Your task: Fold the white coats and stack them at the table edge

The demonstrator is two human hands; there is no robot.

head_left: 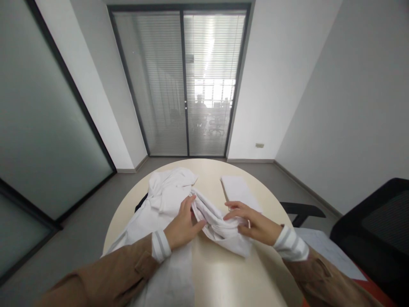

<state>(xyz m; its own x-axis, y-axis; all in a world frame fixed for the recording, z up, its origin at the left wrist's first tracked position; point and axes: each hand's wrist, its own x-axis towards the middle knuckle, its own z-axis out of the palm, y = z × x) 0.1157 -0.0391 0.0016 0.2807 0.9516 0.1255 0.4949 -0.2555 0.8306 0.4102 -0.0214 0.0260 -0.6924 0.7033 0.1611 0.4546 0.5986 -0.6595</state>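
Note:
A crumpled white garment [166, 200] lies over the left half of a round cream table [223, 273]. My left hand [183, 221] grips a bunched fold of it near the table's middle, fingers closed on the cloth. My right hand [252, 221] pinches the same bunched part from the right side, fingers curled on the fabric. Both arms wear brown sleeves with grey-striped white cuffs. A flat, folded white cloth [239, 192] rests on the table just beyond my right hand.
A black office chair [377, 230] stands at the right, its armrest [300, 209] near the table edge. White sheets [329, 251] lie low at the right. Glass doors with blinds [182, 85] are straight ahead; a frosted glass wall [41, 128] is left.

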